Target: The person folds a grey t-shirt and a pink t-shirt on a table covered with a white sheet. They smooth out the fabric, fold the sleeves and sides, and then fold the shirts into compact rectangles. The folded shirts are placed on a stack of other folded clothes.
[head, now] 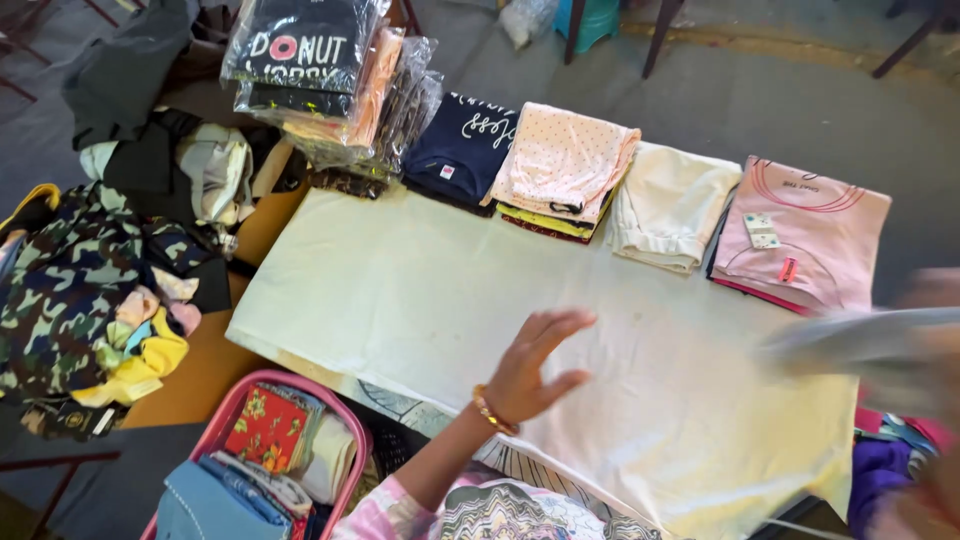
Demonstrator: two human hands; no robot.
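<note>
The grey garment (860, 340), blurred in motion, hangs over the cloth's (400, 290) right edge, held by the right hand (935, 330); its finger spread cannot be told. The left hand (530, 365) hovers over the cloth's middle, fingers wide, holding nothing. Folded stacks (565, 165) line the cloth's far edge; a pink basket (235, 405) sits below its near-left corner

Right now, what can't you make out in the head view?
- Right hand: motion-blurred at the right edge; grip unreadable.
- Grey item it swings: blurred, kind unclear.
- Lower shirts under the dotted pink top: hidden by the stack.
- Pink basket: cut off by the bottom edge.
- Left hand: open, above the cloth.
</note>
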